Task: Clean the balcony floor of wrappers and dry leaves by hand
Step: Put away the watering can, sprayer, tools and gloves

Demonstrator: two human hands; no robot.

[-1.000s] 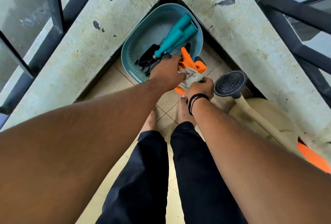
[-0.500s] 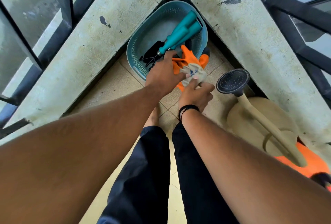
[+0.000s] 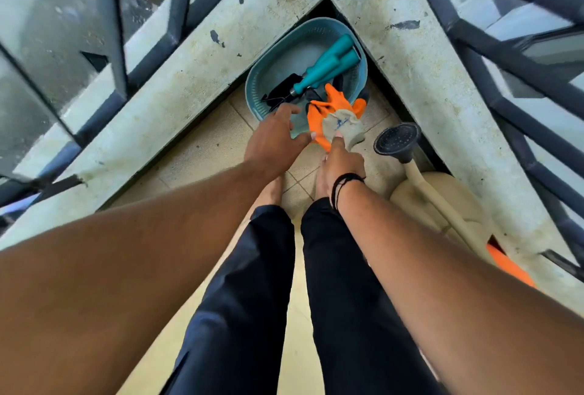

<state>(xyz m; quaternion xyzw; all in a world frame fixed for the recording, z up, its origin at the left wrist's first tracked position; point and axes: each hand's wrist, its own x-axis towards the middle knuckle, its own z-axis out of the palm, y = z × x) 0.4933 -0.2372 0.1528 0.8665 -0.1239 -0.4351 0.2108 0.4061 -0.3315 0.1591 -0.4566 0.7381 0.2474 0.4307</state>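
Note:
A pair of orange and beige work gloves (image 3: pixel 339 113) hangs in front of me, just over the near rim of a teal basket (image 3: pixel 257 78) in the balcony corner. My right hand (image 3: pixel 343 162) pinches the beige cuff from below. Left of the gloves, my left hand (image 3: pixel 276 140) has its fingers spread and relaxed, with the thumb tip beside the orange edge. Garden tools with teal handles (image 3: pixel 325 64) lie in the basket. I see no wrappers or dry leaves on the tiles.
A beige watering can (image 3: pixel 442 201) with a dark rose head (image 3: pixel 396 140) stands on the right, an orange object (image 3: pixel 508 268) behind it. A stained concrete ledge (image 3: pixel 177 84) and dark railing (image 3: pixel 117 46) close the corner. My bare feet stand on beige tiles (image 3: pixel 202 154).
My left hand has let go of the gloves and opened. The right hand keeps its pinch on the cuff and has lifted the gloves slightly. The view has shifted right and down.

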